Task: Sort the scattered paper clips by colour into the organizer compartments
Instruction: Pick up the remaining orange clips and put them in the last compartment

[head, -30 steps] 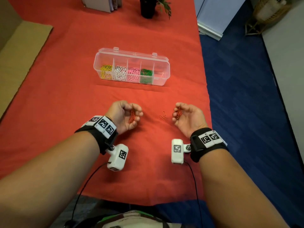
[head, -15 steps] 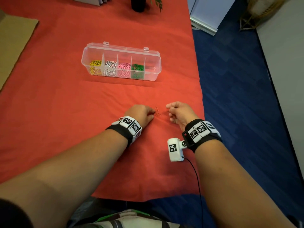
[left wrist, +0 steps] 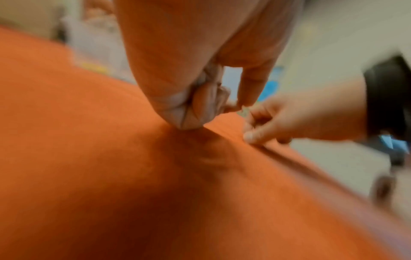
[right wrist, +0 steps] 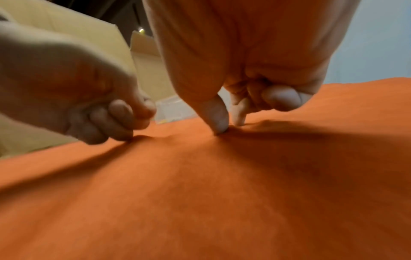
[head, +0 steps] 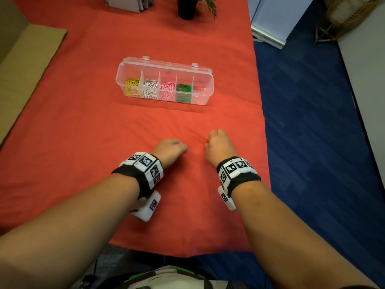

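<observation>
The clear organizer (head: 205,94) lies lid-open at mid-table, with yellow, white, pink and green clips in separate compartments from the left. Its rightmost compartment shows only faint red. My left hand (head: 170,149) rests knuckles-up on the red cloth as a closed fist (right wrist: 106,119). The red clips it held are hidden inside. My right hand (head: 218,142) is just to its right. Its thumb and index finger (right wrist: 219,121) press together on the cloth at a small red clip (head: 206,140), and its other fingers curl into the palm.
The red cloth (head: 83,132) ends at the table's right edge (head: 263,122), with blue carpet below. A black plant pot (head: 186,7) and some books (head: 129,3) stand at the far end. Cardboard (head: 25,65) lies along the left side.
Both hands turned from palm-up, showing red clips, to palm-down fists. The left reached for the loose clips between them and drew back; now the right pinches there.
</observation>
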Demonstrator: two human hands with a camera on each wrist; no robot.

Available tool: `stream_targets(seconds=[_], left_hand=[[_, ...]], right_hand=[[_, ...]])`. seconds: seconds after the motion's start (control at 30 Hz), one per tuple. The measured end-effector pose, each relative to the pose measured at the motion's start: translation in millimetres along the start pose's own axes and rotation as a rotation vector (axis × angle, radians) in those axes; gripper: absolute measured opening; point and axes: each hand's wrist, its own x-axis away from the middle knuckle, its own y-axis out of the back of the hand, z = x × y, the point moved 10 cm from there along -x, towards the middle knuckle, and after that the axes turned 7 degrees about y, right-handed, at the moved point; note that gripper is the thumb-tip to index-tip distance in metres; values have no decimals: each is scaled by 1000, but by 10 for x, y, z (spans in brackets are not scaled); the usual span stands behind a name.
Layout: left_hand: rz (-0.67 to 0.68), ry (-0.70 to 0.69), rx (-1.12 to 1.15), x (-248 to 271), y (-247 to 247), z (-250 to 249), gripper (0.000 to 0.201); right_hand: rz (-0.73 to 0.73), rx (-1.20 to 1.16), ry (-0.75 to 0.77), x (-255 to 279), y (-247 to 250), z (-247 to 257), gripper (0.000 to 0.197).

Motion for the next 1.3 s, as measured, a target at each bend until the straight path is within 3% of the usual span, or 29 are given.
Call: stream_targets(seconds=[0.1,0.17,0.27,0.33,0.47,0.6,0.7,0.77,0.93,1.1,1.3], left_hand=[[203,211,456,79,-48,150,17],[340,233,614,155,-65,107,6],[439,213,777,204,-9,34,8],[467,209,854,230,25,-4,8],[523,169,937,274,74,-126,13],[476,205,957,240,141,-139,18],[338,258,898,142,229,-45,22],[271,278,830,85,275,-6,21],[284,262,711,25,345,-270,18],[330,149,805,-71,392,-1027,15],[224,66,936,-220,419,-1657,16]], right_hand=[[27,62,38,-13,-19,48,24],[59,6,8,-45,-10,-10,21],[65,-233,-66,-69,61,-118,11],[71,-545,-110,-16,66,-107,11],[171,-1432,-271,176,-8,127,22],[218,-1877,-219,207,141,385,12],[202,-1877,-365,164,30,368,29],[217,-1808,-501,172,-110,346,29],[217,-1499,-704,274,-243,159,23],[131,-1510,-705,247,-114,-36,32],[7,-1303,-597,114,50,-259,30]])
